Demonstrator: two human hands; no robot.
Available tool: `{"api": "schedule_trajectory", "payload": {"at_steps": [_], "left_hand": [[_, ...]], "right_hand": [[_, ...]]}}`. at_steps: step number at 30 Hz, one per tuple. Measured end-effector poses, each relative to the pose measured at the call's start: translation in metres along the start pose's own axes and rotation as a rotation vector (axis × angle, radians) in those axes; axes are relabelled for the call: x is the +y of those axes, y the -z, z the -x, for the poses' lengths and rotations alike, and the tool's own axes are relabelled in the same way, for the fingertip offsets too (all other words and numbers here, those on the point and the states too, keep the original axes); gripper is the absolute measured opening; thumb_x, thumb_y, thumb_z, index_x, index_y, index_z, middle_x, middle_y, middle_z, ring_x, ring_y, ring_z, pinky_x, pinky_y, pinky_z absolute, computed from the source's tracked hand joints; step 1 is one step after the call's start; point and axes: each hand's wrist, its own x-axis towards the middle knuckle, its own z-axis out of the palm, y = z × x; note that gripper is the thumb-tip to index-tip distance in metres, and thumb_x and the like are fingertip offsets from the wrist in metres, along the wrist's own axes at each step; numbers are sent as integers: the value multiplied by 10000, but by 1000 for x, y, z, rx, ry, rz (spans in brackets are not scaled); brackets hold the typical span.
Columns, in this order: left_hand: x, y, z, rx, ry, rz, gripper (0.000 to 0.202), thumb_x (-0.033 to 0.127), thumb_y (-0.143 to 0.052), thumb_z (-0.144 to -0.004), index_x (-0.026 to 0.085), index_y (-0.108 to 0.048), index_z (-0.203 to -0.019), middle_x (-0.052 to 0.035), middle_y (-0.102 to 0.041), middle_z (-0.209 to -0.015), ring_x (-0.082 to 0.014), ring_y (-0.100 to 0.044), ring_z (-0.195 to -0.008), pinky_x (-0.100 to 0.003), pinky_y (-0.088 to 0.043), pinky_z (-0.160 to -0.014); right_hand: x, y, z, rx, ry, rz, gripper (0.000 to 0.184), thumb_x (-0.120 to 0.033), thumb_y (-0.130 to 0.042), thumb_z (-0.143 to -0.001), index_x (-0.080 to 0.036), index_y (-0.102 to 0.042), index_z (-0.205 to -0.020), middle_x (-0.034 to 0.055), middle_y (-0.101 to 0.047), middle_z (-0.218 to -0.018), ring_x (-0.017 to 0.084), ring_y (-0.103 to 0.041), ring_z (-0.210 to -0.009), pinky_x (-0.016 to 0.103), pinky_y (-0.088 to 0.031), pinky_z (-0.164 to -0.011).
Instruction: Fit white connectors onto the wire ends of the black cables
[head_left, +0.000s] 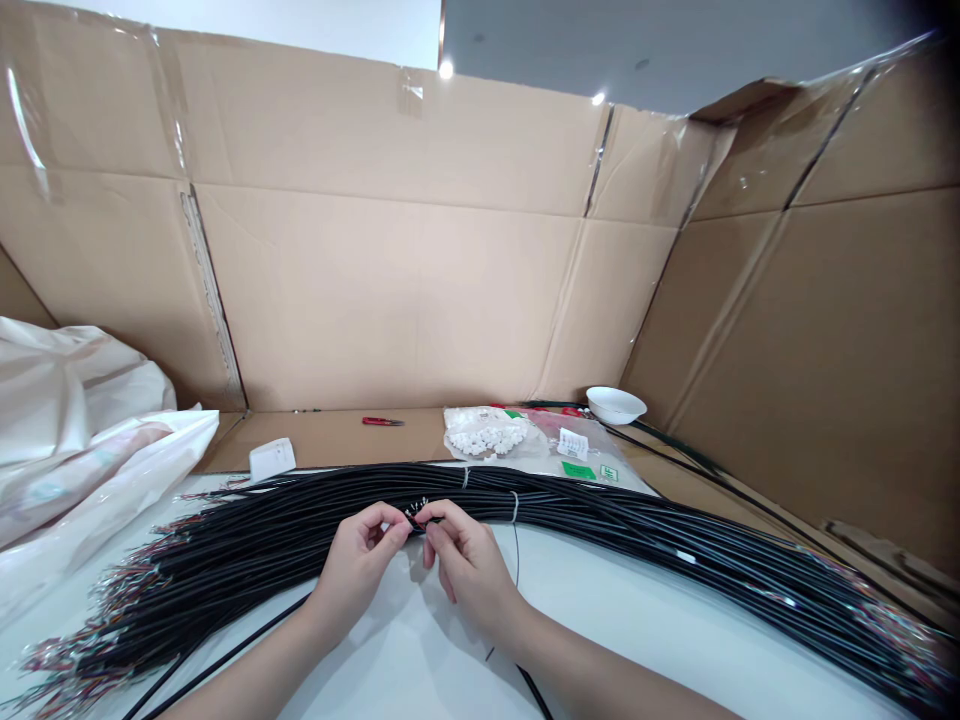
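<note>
My left hand and my right hand meet over the front edge of a thick bundle of black cables. With thumb and index finger my left hand pinches what looks like a small white connector. Close beside it, my right hand has its fingertips pressed together on thin wires, partly hidden by the fingers. Several thin wire ends with pale tips stick up between the hands. Grey ties hold the bundle, and its ends fan out into coloured wires.
Behind the bundle lie red-handled snips, a clear bag of small white parts, a labelled plastic bag and a white bowl. White sheeting is heaped at left. Cardboard walls enclose the white table.
</note>
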Motion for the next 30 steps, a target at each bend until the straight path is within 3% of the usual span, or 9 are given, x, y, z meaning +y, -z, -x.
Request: {"api": "schedule_trajectory", "payload": {"at_steps": [8,14,18,24,30], "left_hand": [[2,1,5,-25,-50,-36,194,301,-551,-747,149,-578,-628,-7,-525,-629,-139,-447,-607,-222,-343,-560],[0,3,5,-2,-29,70,168,268,-517,-732,151,-629,-686,20,-473,-555,-118,-392,-530,-206,-305,-485],[-1,3,3,68,24,70,156,296,-566,-724,162,-621,-664,32,-488,-535,-109,-405,-514,-197,-313,-483],[2,0,2,33,-5,82,190,328,-614,-716,148,-651,-766,-40,-623,-760,-164,-530,-699,-235,-408,-626],[1,1,3,30,-23,30,194,340,-602,-730,148,-634,-724,-21,-601,-695,-152,-508,-651,-227,-392,-591]], "right_hand": [[-6,1,0,1,-82,-46,194,-328,-436,-820,-174,-509,-914,-50,-483,-553,35,-337,-328,152,-238,-312],[-9,1,1,0,-105,-73,233,-369,-528,-768,-181,-496,-902,-65,-464,-540,30,-331,-313,147,-225,-292],[-7,1,0,-4,-98,-94,214,-380,-486,-795,-182,-477,-876,-71,-455,-515,31,-320,-308,146,-206,-291],[-8,0,0,-49,-84,-126,224,-409,-456,-815,-188,-447,-847,-75,-467,-497,29,-314,-307,145,-195,-312],[-8,-1,1,-90,-107,-151,230,-421,-412,-830,-191,-416,-823,-73,-477,-502,28,-317,-287,144,-188,-297]]}}
